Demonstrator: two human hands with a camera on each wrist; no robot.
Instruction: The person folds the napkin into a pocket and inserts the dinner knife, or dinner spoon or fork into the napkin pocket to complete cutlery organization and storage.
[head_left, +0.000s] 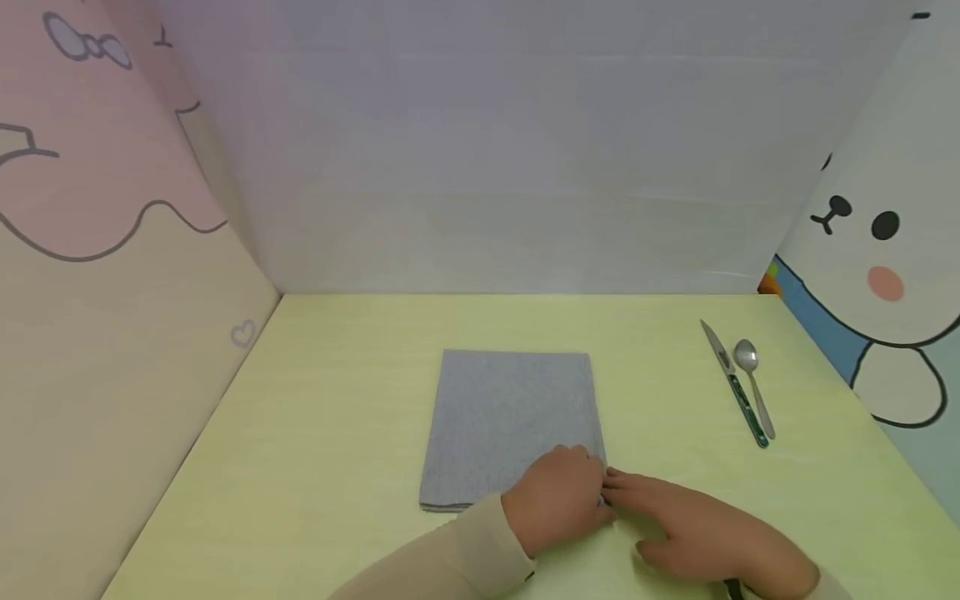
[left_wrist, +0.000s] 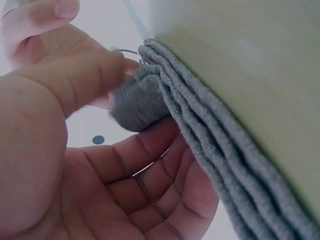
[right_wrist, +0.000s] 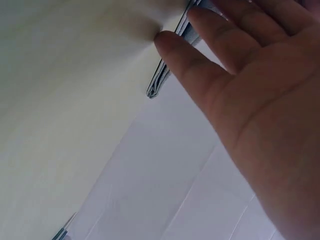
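A grey cloth (head_left: 510,408), folded into a layered square, lies flat in the middle of the table. At its near right corner my left hand (head_left: 558,500) pinches the cloth between thumb and fingers. In the left wrist view, a small corner flap (left_wrist: 142,102) bends up off the stacked layers. From the right, my right hand (head_left: 693,521) reaches to the same corner with fairly straight fingers. The right wrist view shows those fingers (right_wrist: 187,62) alongside the cloth's edge; whether they touch it is unclear.
Off to the right lie a knife (head_left: 738,392) with a dark green handle and a metal spoon (head_left: 752,379), side by side. The pale yellow-green table (head_left: 315,417) is bounded by a plain back wall (head_left: 525,167) and printed cartoon panels on both sides.
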